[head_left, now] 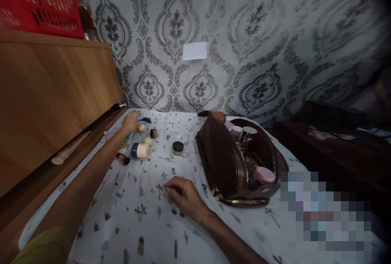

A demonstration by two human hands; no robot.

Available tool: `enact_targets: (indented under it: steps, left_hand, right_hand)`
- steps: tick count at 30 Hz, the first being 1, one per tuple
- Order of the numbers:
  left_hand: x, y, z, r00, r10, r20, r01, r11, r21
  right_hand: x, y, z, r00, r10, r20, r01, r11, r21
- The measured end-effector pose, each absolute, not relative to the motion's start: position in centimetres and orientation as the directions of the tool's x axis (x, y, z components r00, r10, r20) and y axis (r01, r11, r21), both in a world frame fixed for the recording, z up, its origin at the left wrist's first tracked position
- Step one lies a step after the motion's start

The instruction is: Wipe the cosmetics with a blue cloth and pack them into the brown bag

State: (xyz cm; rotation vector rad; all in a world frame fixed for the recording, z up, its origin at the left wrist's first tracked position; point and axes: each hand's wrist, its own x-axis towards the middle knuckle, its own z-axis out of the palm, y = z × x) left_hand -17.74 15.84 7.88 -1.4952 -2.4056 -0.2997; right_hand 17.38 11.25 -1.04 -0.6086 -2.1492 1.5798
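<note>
At the far left of the cloth, my left hand [130,121] is closed around a small brush-like item [146,119] with a blue part and a dark end. A light blue item [129,137] lies partly under that wrist. Close by are a blue-capped cream jar [140,150], a small dark-capped jar [153,133] and a brown bottle [123,158] on its side. My right hand [185,196] rests over the cloth with curled fingers, nothing visible in them. Beyond it stands a round dark-green-lidded jar [177,148].
An unzipped brown bag [222,154] sits on the right, holding a silver-capped bottle [249,133] and a pink-lidded jar [265,175]. A wooden cabinet [55,93] with a red basket [45,7] on top borders the left. A patterned wall [177,23] rises behind.
</note>
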Motion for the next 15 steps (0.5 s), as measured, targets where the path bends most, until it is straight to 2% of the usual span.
enact_targets:
  steps: [7, 15]
  left_hand:
    - [-14.2, 17.8, 7.9, -0.213, 0.893, 0.395, 0.97, 0.243, -0.025]
    - [-9.3, 17.7, 7.6, 0.039, 0.952, 0.303, 0.987, 0.01, -0.159]
  right_hand:
    - [17.5, 11.4, -0.9, -0.834, 0.546, 0.074, 0.104, 0.287, -0.952]
    - [17.5, 11.3, -1.0, -0.831, 0.545, 0.109, 0.068, 0.295, -0.953]
